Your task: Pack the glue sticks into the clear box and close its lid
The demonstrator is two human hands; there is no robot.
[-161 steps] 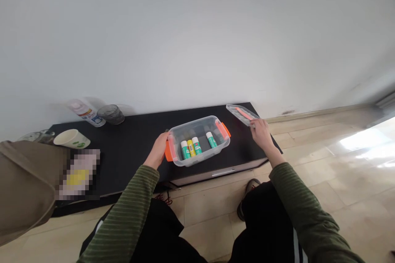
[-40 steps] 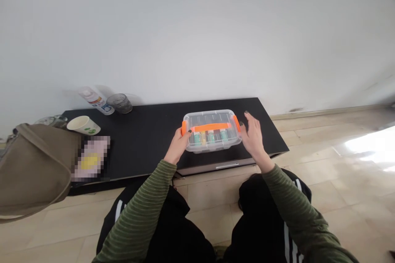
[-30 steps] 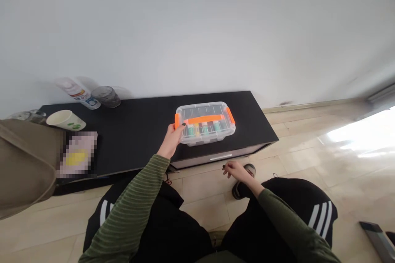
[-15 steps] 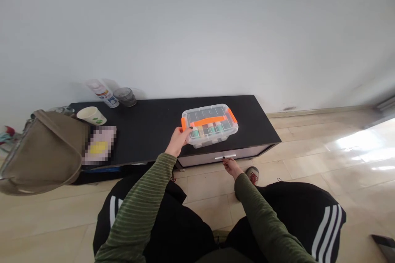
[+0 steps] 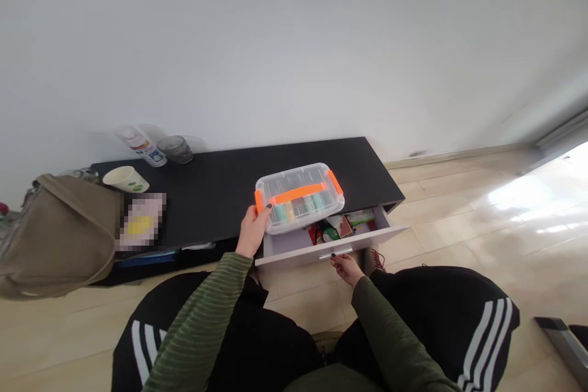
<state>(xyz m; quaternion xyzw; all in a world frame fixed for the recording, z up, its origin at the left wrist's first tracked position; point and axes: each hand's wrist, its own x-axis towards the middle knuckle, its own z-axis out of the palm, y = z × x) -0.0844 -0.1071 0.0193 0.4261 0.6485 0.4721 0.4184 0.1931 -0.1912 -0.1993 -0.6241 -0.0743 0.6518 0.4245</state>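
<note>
My left hand (image 5: 253,229) grips the left end of a clear plastic storage box (image 5: 298,177) with an orange handle and orange latches. Small green and yellowish items show through its lid. The box is held tilted over the front of the black cabinet (image 5: 220,190) and the back of its pulled-out drawer (image 5: 331,245). My right hand (image 5: 348,268) has its fingers closed on the metal drawer handle (image 5: 335,253). Inside the drawer lie several mixed items (image 5: 337,228), partly hidden by the box.
On the cabinet's left stand a spray can (image 5: 142,146), a dark glass (image 5: 175,149), a paper cup (image 5: 126,179), a brown bag (image 5: 68,226) and a blurred-out pink item (image 5: 142,220). A white wall (image 5: 294,61) rises behind. My knees flank the drawer.
My right hand has pulled the drawer out toward me, and its contents now show. The box in my left hand has shifted slightly left in the view.
</note>
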